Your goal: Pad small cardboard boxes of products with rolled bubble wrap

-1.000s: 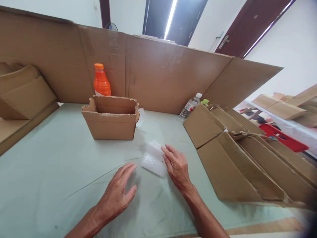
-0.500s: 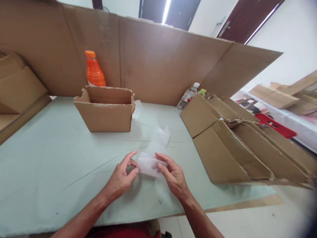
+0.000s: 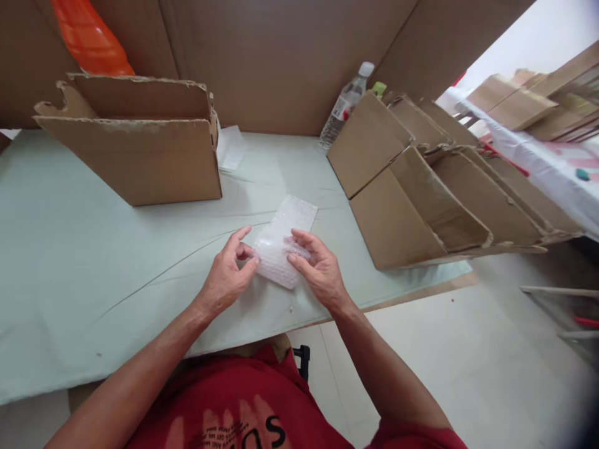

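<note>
A clear sheet of bubble wrap [image 3: 289, 224], perhaps a bag, lies between my hands over the pale green tabletop. My left hand [image 3: 230, 267] pinches its left edge between thumb and fingers. On the other side, my right hand [image 3: 318, 265] has its fingers and thumb closed on the right edge, where the plastic is bunched up. The near corner of the wrap points toward me. Whether anything is inside the wrap I cannot tell.
An open cardboard box [image 3: 154, 162] stands at the back left, with an orange bottle [image 3: 96, 40] behind it and white sheets [image 3: 231, 147] beside it. To the right are cardboard bins [image 3: 397, 212] and a water bottle [image 3: 346, 106]. A cardboard wall [image 3: 262, 68] closes the back.
The view has tilted down, bringing the red shirt into sight. The bubble wrap now lies flatter and more spread out between my hands, which keep hold of its edges.
</note>
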